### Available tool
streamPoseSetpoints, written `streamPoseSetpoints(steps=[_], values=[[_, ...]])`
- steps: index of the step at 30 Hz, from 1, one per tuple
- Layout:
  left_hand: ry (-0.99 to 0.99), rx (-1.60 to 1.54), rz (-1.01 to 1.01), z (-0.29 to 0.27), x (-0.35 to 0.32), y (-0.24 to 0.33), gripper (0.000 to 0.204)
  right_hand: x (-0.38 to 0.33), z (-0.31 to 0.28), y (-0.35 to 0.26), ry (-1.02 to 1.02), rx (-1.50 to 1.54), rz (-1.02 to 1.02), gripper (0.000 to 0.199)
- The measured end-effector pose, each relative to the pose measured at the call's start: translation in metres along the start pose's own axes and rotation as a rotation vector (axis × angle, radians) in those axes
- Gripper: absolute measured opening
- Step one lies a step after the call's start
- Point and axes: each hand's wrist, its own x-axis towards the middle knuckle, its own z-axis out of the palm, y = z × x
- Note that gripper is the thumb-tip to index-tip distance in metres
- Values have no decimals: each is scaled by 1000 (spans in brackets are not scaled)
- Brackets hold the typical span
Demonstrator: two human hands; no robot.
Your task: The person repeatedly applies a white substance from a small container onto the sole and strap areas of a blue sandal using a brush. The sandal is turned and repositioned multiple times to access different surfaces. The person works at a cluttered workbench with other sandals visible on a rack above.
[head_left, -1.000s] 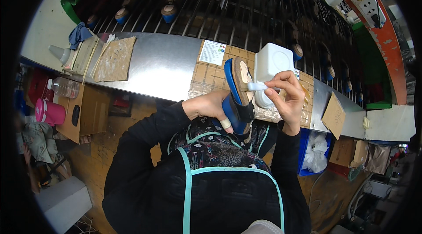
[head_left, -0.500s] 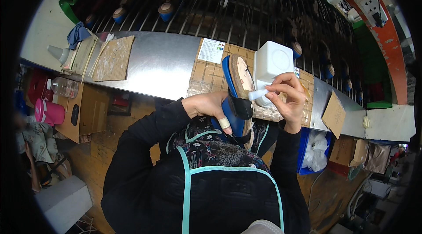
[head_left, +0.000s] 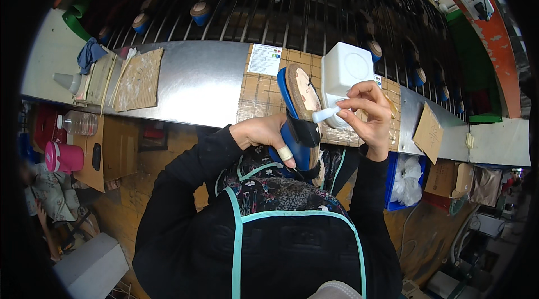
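Note:
A sandal with a cork sole (head_left: 296, 94) and black strap (head_left: 306, 134) is mounted on a blue shoe last (head_left: 293, 144). My left hand (head_left: 263, 133) grips the last from the left, its thumb wrapped in a pale bandage. In a fingertip pinch, my right hand (head_left: 370, 116) holds a short, translucent white stick-like applicator (head_left: 324, 114). Its tip is at the edge of the sole, just above the strap; whether it touches cannot be told. Right behind the fingers is a white plastic container (head_left: 347, 66).
Brown cardboard (head_left: 255, 94) covers part of the metal bench (head_left: 193, 85). Beyond it runs a roller conveyor (head_left: 238, 29) carrying several blue lasts. A cardboard scrap (head_left: 139, 80) lies left, and another piece (head_left: 428, 132) right. A blue crate (head_left: 402, 205) with plastic bags stands below the bench.
My right hand has brought the applicator slightly left, closer to the sole's edge. My left hand keeps its grip on the last. The whole view has shifted a little.

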Motion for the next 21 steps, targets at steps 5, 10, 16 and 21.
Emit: streamPoseSetpoints(steps=[5,10,16,21], values=[[-24,16,14,-1,5,-6,79,4,-4,-4,-13,-68,53,18],[15,65,54,-1,6,-8,85,12,2,-6,18,-60,53,16],[45,127,78,-2,7,-5,86,7,3,-6,-4,-27,49,17],[-3,130,60,2,2,9,77,10,-13,-6,-224,136,44,16]])
